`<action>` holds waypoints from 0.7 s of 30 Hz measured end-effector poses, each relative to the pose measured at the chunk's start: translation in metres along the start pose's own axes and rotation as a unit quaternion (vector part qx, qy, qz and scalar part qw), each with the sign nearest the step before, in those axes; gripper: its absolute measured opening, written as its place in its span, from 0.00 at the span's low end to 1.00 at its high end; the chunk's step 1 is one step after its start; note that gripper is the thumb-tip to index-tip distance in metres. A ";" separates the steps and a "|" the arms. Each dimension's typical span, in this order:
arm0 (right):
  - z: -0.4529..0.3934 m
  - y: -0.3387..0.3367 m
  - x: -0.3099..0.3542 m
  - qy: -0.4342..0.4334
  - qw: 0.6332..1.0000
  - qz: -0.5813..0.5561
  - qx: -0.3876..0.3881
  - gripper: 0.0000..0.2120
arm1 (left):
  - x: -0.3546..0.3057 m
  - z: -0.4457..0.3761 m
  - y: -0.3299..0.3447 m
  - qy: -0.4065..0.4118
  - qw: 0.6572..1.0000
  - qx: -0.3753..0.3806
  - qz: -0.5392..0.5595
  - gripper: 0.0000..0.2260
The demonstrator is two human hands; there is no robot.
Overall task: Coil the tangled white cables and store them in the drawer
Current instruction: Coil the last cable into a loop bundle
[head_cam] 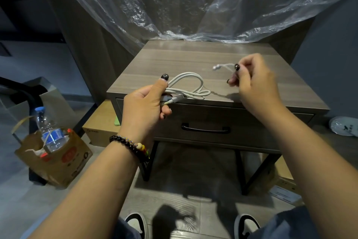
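Head view: we look down over both forearms at a grey wood-grain nightstand (174,60) with one drawer (213,120) below its top.
Left hand (144,106): fingers curled round a gathered white cable bundle (190,86), thumb laid over the strands; a firm hold.
Cable bundle: several loops hang right of the left hand, over the near edge of the nightstand top. We cannot tell whether they rest on the wood or hover just above it. A connector shows at the fist.
Right hand (253,81): narrow pinch of thumb and fingertips on a loose cable end (222,66), held over the right part of the top, well apart from the bundle.
Cable end: its small plug points left; blurred, so the plug type is unreadable.
Progress, done: we judge the coiling partly done, with most of the length already looped in the left hand.
Progress, left: the free end is not yet wound in; the drawer is closed, its black handle (205,129) untouched, so storing has not begun.
Hidden: whether the pinched end belongs to the bundle or to a second cable cannot be traced, as the run between them is out of sight.
Cut off: a paper bag (56,159) with a water bottle (49,132) stands on the floor at left; plastic sheeting (193,6) hangs at the far side.
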State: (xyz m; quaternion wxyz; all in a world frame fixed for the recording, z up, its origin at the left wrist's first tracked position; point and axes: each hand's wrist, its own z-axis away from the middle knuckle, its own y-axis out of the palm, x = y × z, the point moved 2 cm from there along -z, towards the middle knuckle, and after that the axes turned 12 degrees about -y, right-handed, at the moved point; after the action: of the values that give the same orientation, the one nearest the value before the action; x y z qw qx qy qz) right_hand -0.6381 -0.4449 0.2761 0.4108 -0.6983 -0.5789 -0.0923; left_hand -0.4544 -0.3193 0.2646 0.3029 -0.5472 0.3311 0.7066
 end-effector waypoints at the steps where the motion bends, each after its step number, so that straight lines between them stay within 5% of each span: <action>1: 0.001 -0.003 0.007 0.025 0.997 -0.074 -0.027 0.06 | 0.000 -0.001 0.000 0.001 1.000 -0.004 0.002 0.11; 10: 0.016 -0.012 0.041 0.150 0.936 -0.317 0.016 0.06 | 0.002 0.004 0.005 0.030 0.999 -0.001 -0.035 0.10; 16: 0.022 -0.014 0.049 0.195 0.859 -0.467 0.076 0.07 | 0.004 0.003 0.006 0.035 0.998 -0.025 -0.042 0.07; 21: 0.026 -0.019 0.052 0.146 0.871 -0.446 0.147 0.08 | 0.005 0.003 0.009 0.034 0.998 -0.023 -0.054 0.07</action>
State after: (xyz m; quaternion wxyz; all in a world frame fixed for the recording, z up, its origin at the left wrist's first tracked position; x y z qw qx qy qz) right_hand -0.6478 -0.3893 0.3004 0.5038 -0.2760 -0.7690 -0.2805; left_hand -0.4647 -0.3217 0.2613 0.3166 -0.5951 0.2949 0.6772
